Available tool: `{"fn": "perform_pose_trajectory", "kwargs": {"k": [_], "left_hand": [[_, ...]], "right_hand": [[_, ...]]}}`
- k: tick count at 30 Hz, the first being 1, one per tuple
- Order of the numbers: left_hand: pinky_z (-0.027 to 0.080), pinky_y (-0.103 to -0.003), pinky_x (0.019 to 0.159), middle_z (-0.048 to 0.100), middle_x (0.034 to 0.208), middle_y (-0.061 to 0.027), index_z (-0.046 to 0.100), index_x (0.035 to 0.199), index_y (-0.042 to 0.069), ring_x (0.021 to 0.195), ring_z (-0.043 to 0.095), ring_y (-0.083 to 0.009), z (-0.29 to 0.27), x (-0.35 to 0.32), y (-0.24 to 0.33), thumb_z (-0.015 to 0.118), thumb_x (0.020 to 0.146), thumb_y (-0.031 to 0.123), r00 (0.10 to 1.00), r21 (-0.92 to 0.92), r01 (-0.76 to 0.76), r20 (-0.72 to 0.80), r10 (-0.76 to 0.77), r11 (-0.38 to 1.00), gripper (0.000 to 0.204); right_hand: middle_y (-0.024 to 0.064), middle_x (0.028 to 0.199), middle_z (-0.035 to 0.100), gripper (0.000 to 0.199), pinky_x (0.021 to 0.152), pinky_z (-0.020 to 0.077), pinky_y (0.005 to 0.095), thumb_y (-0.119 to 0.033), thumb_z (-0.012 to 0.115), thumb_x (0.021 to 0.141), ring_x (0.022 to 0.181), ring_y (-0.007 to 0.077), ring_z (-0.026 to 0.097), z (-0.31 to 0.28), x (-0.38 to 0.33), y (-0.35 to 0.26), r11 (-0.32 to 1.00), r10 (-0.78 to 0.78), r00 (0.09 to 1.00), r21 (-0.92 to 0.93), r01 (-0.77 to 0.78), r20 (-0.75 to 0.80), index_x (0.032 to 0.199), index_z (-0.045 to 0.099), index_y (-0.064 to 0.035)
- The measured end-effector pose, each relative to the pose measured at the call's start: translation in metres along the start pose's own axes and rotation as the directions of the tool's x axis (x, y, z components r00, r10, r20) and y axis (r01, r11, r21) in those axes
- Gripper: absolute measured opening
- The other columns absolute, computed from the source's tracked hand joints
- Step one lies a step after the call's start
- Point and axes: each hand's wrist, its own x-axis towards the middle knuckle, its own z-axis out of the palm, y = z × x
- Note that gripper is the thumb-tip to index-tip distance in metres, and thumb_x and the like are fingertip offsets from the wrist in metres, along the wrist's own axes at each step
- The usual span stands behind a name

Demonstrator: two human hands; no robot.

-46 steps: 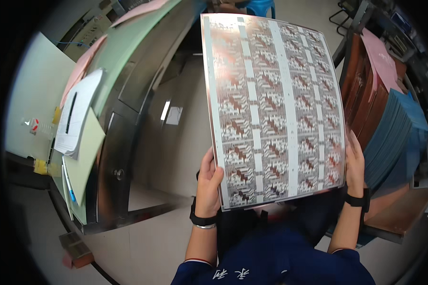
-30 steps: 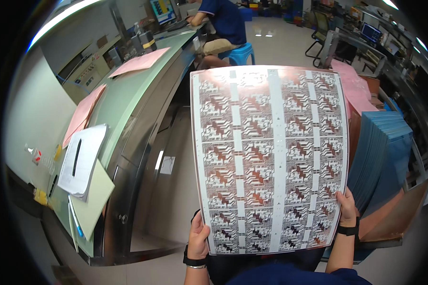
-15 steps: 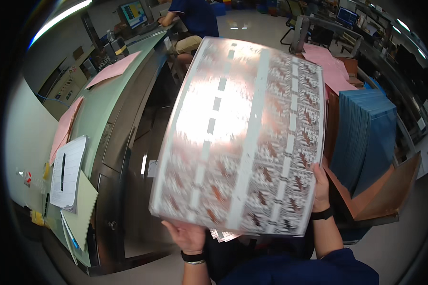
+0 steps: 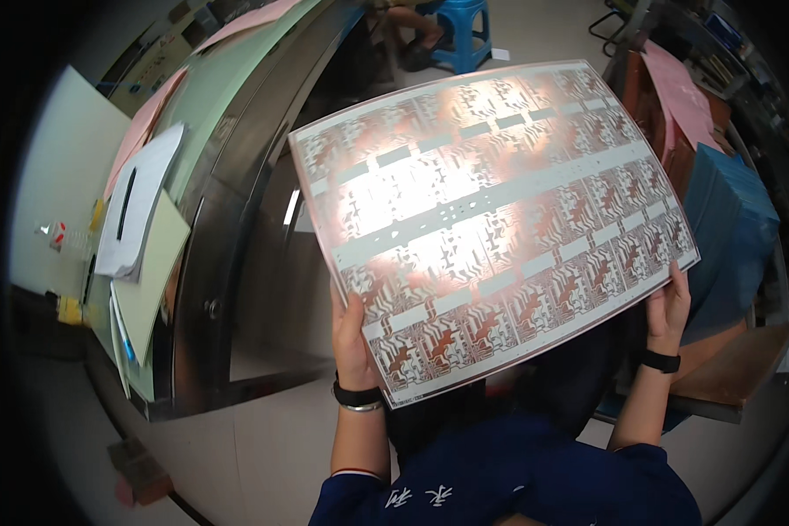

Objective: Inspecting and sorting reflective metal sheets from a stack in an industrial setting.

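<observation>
Copper-patterned panel sheet (image 4: pixel 491 219), upright a moment ago, we now tilt flat-ish toward the light, left hand (image 4: pixel 352 337) and right hand (image 4: pixel 668 309) pinching its lower corners, glare suggesting surface inspection.

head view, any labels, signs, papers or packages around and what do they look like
Panel: large copper-and-white patterned sheet, held tilted by left hand and right hand.
White papers: clipped stack with a dark bar, on the green counter at left.
Pink sheets: flat on the counter, farther back.
Pink sheet: atop a stack at right.
Blue stack: wrapped block, right of the panel.
Small red-and-white label: far left, too small to tell more.
</observation>
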Motion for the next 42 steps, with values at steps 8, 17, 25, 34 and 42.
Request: {"fn": "perform_pose_trajectory", "kwargs": {"k": [8,17,25,34,42], "left_hand": [[0.035,-0.03,0.097,0.041,0.133,-0.0119,0.025,0.138,0.002,0.118,0.043,-0.0177,-0.01,0.009,0.0,0.043,0.094,0.013,0.999,0.035,-0.015,-0.043,0.017,0.999,0.049],[0.036,-0.032,0.097,0.043,0.132,-0.011,0.026,0.139,0.004,0.118,0.044,-0.0183,-0.011,0.014,-0.004,0.045,0.093,0.01,0.997,0.069,-0.02,-0.079,0.025,0.997,0.05],[0.041,-0.031,0.094,0.044,0.131,-0.0123,0.029,0.137,0.002,0.114,0.048,-0.0184,-0.035,0.021,-0.01,0.044,0.093,0.01,0.983,0.188,-0.122,-0.114,0.145,0.975,0.046],[0.042,-0.033,0.093,0.041,0.133,-0.0141,0.024,0.138,0.002,0.114,0.049,-0.0204,-0.056,0.016,-0.01,0.04,0.096,0.013,0.987,0.286,-0.114,-0.075,0.141,0.951,0.047],[0.048,-0.038,0.088,0.052,0.121,-0.0164,0.039,0.128,-0.001,0.104,0.056,-0.0258,-0.058,0.045,0.0,0.036,0.097,0.029,0.963,-0.106,0.267,0.074,-0.26,0.958,0.043]], "right_hand": [[0.0128,0.13,0.045,0.042,0.1,0.0397,0.0359,-0.006,0.047,0.091,0.118,0.0226,0.046,-0.005,-0.012,0.012,0.998,0.041,0.997,-0.034,-0.043,-0.063,0.131,0.036,-0.001],[0.0116,0.131,0.043,0.043,0.1,0.0389,0.0351,-0.008,0.046,0.092,0.119,0.0216,0.043,0.007,-0.023,0.009,0.993,-0.008,0.999,-0.121,0.004,-0.036,0.133,0.035,-0.002],[0.0128,0.128,0.045,0.046,0.095,0.0423,0.0344,-0.011,0.049,0.09,0.116,0.0211,0.047,0.028,-0.036,0.003,0.974,-0.087,0.996,-0.205,0.093,0.037,0.132,0.033,-0.0012],[0.0096,0.125,0.046,0.056,0.091,0.0438,0.0334,-0.013,0.053,0.088,0.111,0.0197,0.049,0.043,-0.044,0.003,0.979,-0.07,0.995,-0.187,0.082,0.071,0.136,0.027,-0.0045],[0.0131,0.129,0.043,0.057,0.101,0.0361,0.0383,-0.033,0.048,0.092,0.118,0.0242,0.045,0.057,-0.017,0.006,0.983,-0.181,0.966,0.056,0.173,0.184,0.134,0.027,-0.0013]]}}
